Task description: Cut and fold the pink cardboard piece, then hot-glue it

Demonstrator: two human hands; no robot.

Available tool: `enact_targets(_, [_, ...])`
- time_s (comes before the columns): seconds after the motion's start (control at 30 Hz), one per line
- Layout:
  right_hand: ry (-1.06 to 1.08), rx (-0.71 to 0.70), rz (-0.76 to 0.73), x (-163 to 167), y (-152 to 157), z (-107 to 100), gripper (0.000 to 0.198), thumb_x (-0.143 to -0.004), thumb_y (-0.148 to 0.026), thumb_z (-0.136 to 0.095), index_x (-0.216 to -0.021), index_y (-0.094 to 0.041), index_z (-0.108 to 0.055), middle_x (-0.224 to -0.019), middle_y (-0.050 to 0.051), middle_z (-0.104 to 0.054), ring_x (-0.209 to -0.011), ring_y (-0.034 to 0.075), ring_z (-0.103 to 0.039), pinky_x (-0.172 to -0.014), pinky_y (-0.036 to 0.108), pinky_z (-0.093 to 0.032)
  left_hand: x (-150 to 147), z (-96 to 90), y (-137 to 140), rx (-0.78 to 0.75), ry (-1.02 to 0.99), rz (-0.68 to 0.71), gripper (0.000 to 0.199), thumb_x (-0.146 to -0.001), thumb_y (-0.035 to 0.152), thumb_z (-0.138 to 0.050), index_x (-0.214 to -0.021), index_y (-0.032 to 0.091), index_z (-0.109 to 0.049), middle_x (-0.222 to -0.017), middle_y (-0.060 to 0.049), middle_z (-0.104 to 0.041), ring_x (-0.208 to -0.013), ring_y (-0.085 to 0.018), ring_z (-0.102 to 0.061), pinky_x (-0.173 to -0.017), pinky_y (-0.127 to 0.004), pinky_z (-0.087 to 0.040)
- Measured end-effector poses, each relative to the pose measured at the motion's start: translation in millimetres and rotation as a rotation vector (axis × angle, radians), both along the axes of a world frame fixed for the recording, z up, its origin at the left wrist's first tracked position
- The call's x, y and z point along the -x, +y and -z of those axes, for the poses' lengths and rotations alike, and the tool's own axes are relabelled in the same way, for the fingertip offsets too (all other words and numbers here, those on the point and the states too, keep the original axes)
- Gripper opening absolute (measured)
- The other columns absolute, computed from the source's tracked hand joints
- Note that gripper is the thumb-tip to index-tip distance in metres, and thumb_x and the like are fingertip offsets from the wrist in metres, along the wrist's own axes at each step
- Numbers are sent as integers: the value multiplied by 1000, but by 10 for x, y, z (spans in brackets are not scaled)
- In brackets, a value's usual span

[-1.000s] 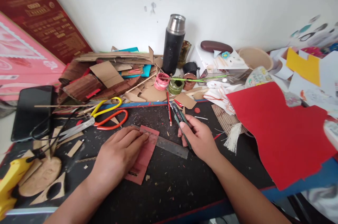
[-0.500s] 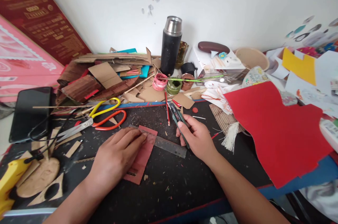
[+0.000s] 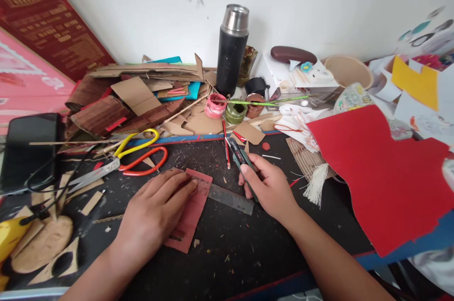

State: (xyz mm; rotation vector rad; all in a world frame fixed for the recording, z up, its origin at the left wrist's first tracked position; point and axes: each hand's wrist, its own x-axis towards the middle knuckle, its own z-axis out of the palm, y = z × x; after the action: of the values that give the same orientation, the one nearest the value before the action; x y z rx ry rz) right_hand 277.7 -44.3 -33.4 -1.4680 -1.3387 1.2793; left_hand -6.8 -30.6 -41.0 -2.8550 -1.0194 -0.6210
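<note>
My left hand (image 3: 156, 206) lies over a clear ruler (image 3: 232, 198) and a piece of pink-red card (image 3: 193, 218). Its fingers are stretched out flat, pressing both against the black table mat; the thumb is hidden. The ruler crosses the card at a slant, its right end sticking out past the card's edge. In my right hand (image 3: 269, 187) is a dark green and black utility knife (image 3: 244, 161), gripped with the thumb on top. The knife points up and left, held just beyond the ruler's right end, apart from the card.
Scissors (image 3: 142, 150) with yellow and red handles lie left, near a phone (image 3: 30, 150) and a yellow glue gun (image 3: 14, 237). Behind stand a black flask (image 3: 232, 55), paint pots (image 3: 236, 113) and cardboard scraps (image 3: 136, 98). A large red sheet (image 3: 379, 178) covers the right side.
The camera view has shifted a little. Both hands, the ruler, the card and the knife keep nearly the same places relative to each other.
</note>
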Motion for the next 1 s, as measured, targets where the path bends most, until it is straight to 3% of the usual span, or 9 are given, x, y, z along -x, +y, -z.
enact_targets(0.13, [-4, 4, -2, 1, -2, -2, 30, -107, -44, -54, -122, -22, -66, -77, -3, -65, -50, 10, -60, -49, 25, -45, 8, 12, -1, 49, -6, -11, 31, -109, 24, -45, -124, 16, -71, -129, -10, -75, -124, -29, -66, -104, -45, -55])
enact_targets(0.57, [-25, 9, -9, -3, 0, -15, 30, -107, -44, -55, -123, -22, -67, -78, -3, -66, -51, 10, -60, -48, 24, -46, 21, 8, -7, 19, -13, 20, 33, -109, 22, -44, -126, 11, -70, -128, -13, -75, -123, -31, -67, -104, -46, -56])
enact_targets(1.0, [-62, -4, -29, -12, -10, -29, 32, -108, -44, -53, -126, -23, -69, -78, -2, -66, -51, 10, -60, -47, 23, -45, 58, 38, -37, 37, -11, -14, 32, -109, 22, -44, -130, 15, -67, -125, -11, -74, -122, -29, -66, -104, -46, -55])
